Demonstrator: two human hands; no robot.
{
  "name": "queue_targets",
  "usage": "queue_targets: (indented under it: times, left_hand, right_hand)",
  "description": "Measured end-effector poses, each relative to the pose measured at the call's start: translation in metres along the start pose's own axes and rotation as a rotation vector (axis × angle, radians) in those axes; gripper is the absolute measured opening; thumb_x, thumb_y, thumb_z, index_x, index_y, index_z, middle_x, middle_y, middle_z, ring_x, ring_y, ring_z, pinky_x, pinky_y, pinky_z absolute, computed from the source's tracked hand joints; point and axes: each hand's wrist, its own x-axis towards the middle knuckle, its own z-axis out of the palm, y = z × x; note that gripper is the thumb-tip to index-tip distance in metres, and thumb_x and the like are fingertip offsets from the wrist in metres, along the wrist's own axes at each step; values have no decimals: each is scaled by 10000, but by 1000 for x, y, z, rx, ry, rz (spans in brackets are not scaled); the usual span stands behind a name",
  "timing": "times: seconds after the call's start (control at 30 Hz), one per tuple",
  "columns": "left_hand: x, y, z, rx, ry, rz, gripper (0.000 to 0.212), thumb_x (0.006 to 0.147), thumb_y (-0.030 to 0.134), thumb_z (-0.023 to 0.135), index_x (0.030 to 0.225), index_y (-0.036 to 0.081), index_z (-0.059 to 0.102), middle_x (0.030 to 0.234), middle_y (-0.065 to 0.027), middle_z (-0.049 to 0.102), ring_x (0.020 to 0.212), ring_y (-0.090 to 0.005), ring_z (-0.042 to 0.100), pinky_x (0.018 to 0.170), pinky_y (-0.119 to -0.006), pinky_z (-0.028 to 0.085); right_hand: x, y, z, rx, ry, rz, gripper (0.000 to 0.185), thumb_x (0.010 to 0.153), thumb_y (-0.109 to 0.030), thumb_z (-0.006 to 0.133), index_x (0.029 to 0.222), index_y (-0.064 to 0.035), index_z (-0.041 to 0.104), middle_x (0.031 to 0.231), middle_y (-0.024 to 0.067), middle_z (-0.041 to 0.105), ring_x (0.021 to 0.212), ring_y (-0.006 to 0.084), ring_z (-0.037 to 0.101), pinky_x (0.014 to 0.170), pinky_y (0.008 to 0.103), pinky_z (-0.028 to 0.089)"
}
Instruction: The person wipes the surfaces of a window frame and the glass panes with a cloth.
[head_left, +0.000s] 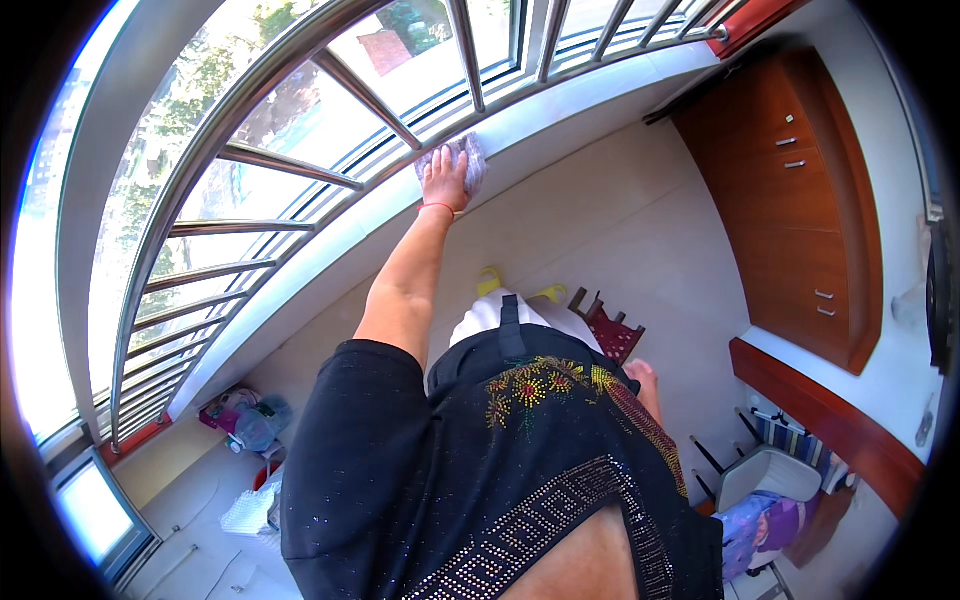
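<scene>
My left hand (445, 180), with a red string bracelet at its wrist, presses a greyish-purple cloth (474, 163) onto the white window sill (517, 129). The cloth lies beside the bottom rail of a stainless steel window guard (397, 124). Low at my other side hangs my right hand (643, 373), partly hidden by my black top; nothing shows in it, and its fingers are hard to make out.
Behind my legs stands a small stool with a dark red seat (616, 336). A wooden cabinet (772, 202) is at the right, above a chair (769, 480) with fabrics beside it. Plastic bottles and bags (255, 427) lie at the lower left.
</scene>
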Motion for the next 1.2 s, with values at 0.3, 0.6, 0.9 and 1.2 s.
queue_targets:
  times: [0.3,0.6,0.9,1.2]
  left_hand:
    - [-2,10,-17,-12,27,-159,819,655,327,731,1345,160,322,1375,-142,312,1298,-292,278,1020,-415,279]
    - [-42,-9,-89,-68,12,213,718,641,334,712,1243,61,432,1332,-200,366,1274,-347,305,1054,-453,240]
    - [-71,-30,-260,-269,364,400,377,719,132,672,1068,28,574,1164,-150,559,1125,-304,504,958,-403,394]
    - [-135,-37,-268,-483,401,145,270,731,73,639,989,0,602,1043,-150,619,978,-310,589,851,-376,468]
  right_hand:
    - [12,41,29,-872,-125,-509,145,761,-112,543,875,-52,611,828,138,632,764,296,627,642,400,501]
    - [71,-97,215,-501,-385,-400,309,845,-178,555,1114,-28,536,839,45,602,733,119,577,613,246,472]
    - [31,-248,468,-1102,-540,-1043,681,872,-358,433,1423,-87,138,1483,173,77,1374,315,74,1106,427,87]
    - [13,-220,478,-1435,-245,-1249,620,884,-424,412,1422,-196,203,1494,96,65,1377,288,24,1079,516,31]
